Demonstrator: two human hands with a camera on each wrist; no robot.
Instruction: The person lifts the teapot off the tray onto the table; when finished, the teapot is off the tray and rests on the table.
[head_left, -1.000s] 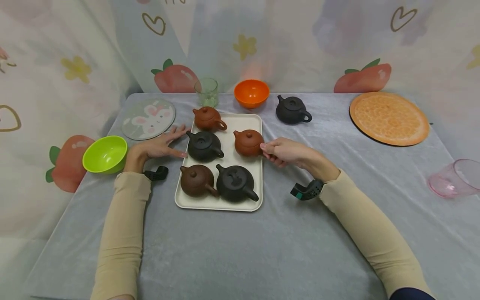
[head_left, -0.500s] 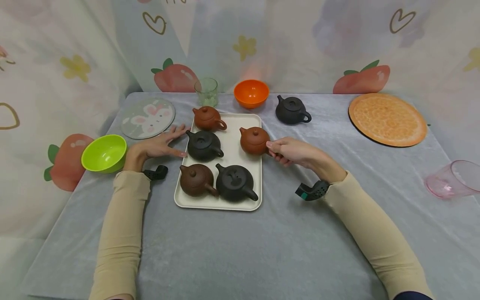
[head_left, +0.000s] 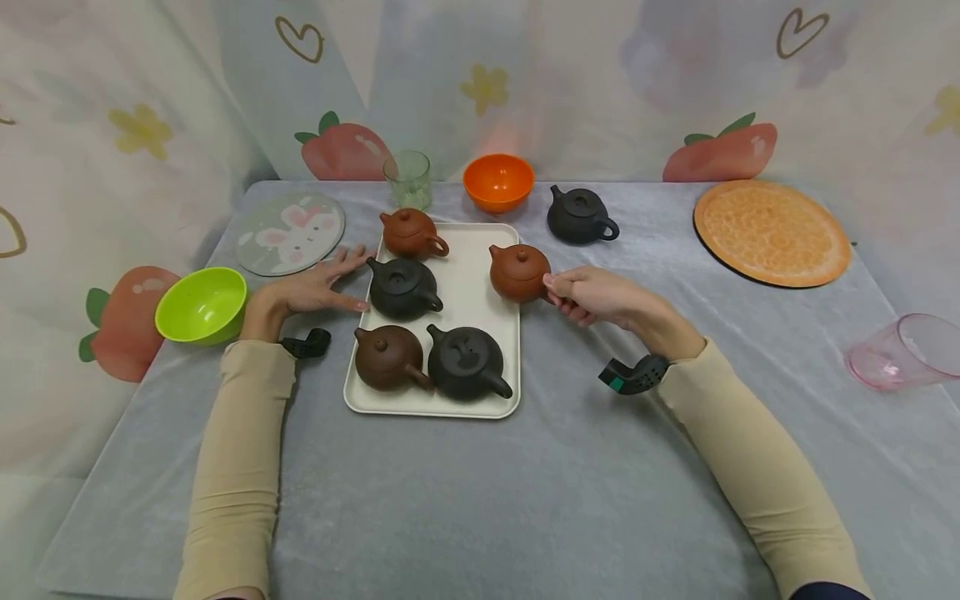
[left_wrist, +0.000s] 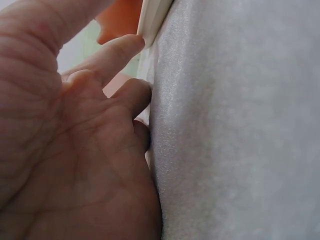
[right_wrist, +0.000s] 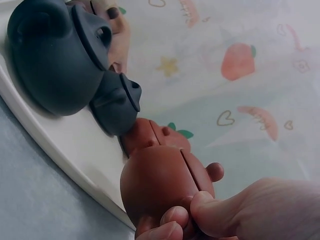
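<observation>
My right hand point(head_left: 573, 293) pinches the handle of a reddish-brown teapot point(head_left: 519, 272) and holds it over the right edge of the cream tray point(head_left: 474, 250). The right wrist view shows the same teapot point(right_wrist: 162, 185) lifted off the tray point(right_wrist: 65, 145), thumb and fingers point(right_wrist: 172, 225) curled at its handle. On the tray sit a brown teapot point(head_left: 408, 232), two black teapots point(head_left: 402, 287) point(head_left: 467, 362) and a dark brown one point(head_left: 387, 358). My left hand point(head_left: 318, 287) lies flat on the cloth, fingertips point(left_wrist: 127, 45) touching the tray's left rim point(left_wrist: 152, 20).
Another black teapot point(head_left: 579, 215), an orange bowl point(head_left: 498, 181) and a green glass point(head_left: 408, 178) stand behind the tray. A rabbit coaster point(head_left: 290, 232) and lime bowl point(head_left: 201, 305) are at left; an orange round mat point(head_left: 772, 233) and a tipped pink cup point(head_left: 903, 350) at right.
My right hand has lifted the reddish-brown teapot off the tray and carried it right and slightly back. The left hand has stayed flat beside the tray.
</observation>
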